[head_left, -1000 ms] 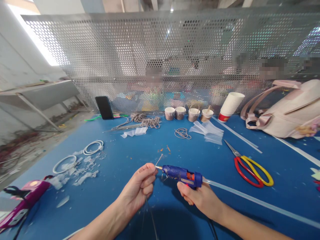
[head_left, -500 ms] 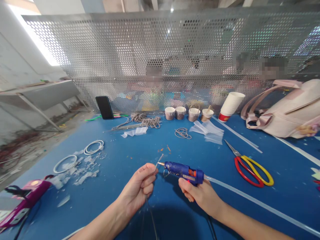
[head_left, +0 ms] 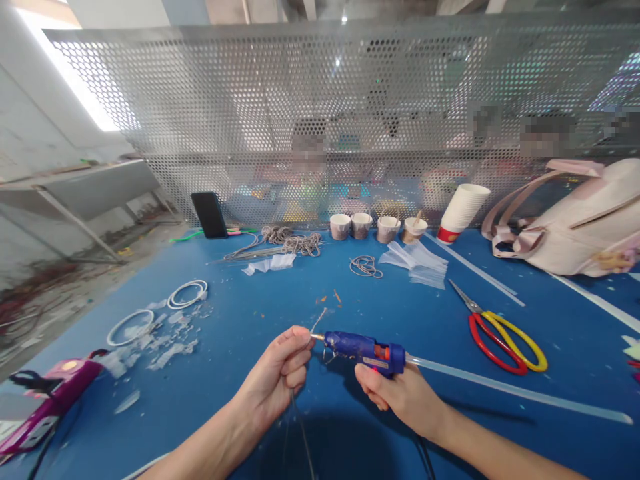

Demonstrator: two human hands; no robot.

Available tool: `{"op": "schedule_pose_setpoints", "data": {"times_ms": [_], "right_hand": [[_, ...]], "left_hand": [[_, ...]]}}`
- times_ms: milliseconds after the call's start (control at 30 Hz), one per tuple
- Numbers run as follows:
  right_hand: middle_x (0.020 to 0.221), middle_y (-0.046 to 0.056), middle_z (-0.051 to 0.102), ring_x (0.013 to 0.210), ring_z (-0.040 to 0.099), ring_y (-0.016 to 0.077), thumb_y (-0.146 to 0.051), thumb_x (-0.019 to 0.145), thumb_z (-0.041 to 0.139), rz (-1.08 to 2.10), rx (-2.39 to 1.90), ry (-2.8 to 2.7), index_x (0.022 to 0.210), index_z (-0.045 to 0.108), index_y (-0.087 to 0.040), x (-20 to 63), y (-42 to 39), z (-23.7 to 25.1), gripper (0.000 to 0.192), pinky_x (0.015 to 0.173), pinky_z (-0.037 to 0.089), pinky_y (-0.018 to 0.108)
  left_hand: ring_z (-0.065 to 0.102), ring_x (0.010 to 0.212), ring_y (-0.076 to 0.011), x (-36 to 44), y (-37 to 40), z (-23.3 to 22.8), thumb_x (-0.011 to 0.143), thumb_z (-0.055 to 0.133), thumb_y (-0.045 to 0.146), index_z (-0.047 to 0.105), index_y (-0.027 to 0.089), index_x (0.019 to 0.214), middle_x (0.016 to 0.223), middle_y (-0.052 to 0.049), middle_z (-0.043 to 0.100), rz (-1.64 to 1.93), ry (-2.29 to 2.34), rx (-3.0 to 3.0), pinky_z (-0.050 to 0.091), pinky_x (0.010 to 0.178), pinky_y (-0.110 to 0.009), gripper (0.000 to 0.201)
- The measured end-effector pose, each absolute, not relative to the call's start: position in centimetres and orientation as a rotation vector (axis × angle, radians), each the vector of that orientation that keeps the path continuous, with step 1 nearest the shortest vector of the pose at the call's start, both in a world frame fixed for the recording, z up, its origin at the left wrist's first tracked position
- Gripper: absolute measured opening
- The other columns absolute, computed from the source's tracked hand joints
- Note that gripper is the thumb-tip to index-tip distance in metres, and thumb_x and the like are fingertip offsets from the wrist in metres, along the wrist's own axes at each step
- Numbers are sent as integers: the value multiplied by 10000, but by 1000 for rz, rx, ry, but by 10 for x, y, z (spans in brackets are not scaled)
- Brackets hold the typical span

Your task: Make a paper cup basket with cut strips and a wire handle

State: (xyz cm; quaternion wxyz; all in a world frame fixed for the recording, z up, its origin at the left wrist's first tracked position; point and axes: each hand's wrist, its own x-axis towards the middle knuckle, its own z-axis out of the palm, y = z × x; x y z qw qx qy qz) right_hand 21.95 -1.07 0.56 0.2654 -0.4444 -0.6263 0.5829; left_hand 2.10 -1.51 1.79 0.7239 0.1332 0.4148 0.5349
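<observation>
My left hand [head_left: 286, 360] pinches a thin grey wire or cord [head_left: 319, 320] between thumb and forefinger. Its frayed-looking upper end sticks out above the fingertips, and strands hang down below the fist. In my right hand [head_left: 393, 393] is a blue hot glue gun [head_left: 357, 350], fingers wrapped round the handle. The metal nozzle points left and meets the wire close to my left fingertips; whether it touches the wire I cannot tell. A long clear glue stick [head_left: 510, 387] juts from the gun's rear toward the right.
Red-and-yellow scissors [head_left: 500, 340] lie right. Behind are paper cups [head_left: 389, 229], clear strips [head_left: 417, 263], grey cord bundles [head_left: 300, 243] and a phone [head_left: 209, 215]. White rings [head_left: 131, 328], plastic scraps and a magenta power strip [head_left: 55, 393] sit left. A perforated metal screen [head_left: 250, 127] stands across the back.
The glue gun has shifted slightly left and down, its nozzle now lower along the wire, nearer my left fingertips. The glue stick's rear end has swung up into view. My left hand stays put.
</observation>
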Motion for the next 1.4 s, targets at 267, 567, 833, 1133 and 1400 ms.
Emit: {"op": "schedule_pose_setpoints", "data": {"times_ms": [267,567,833,1133,1400], "right_hand": [[467,-48,362,456,370,98,-516,823,465,1553,-1191,-1723,542,399,-211,220,-11,6,420,471,336,221],[464,-53,344,450,357,94,-506,821,467,1578,-1197,-1710,542,382,-212,219,-11,6,414,466,330,220],[463,-49,365,450,367,96,-534,812,471,1587,-1198,-1701,550,409,-209,220,-12,5,422,461,333,217],[459,-53,360,446,364,93,-526,797,479,1568,-1233,-1673,554,402,-212,218,-12,10,404,464,337,218],[455,-53,355,444,372,99,-525,812,465,1520,-1251,-1683,553,394,-216,219,-12,9,410,460,332,221]], "left_hand": [[183,339,27,22,-15,19,601,760,113,517,142,629,510,91,409,1182,934,267,119,290,-107,246],[188,339,22,22,-16,18,609,757,130,520,144,642,497,98,388,1180,940,284,122,298,-112,240],[172,340,23,22,-15,18,595,754,132,496,153,630,500,95,405,1171,940,296,97,303,-121,261],[167,347,28,23,-17,20,572,756,130,489,154,628,541,83,449,1172,932,306,81,309,-127,274],[171,351,28,23,-17,19,580,752,135,479,157,643,569,69,471,1165,950,317,92,311,-124,281]]}}
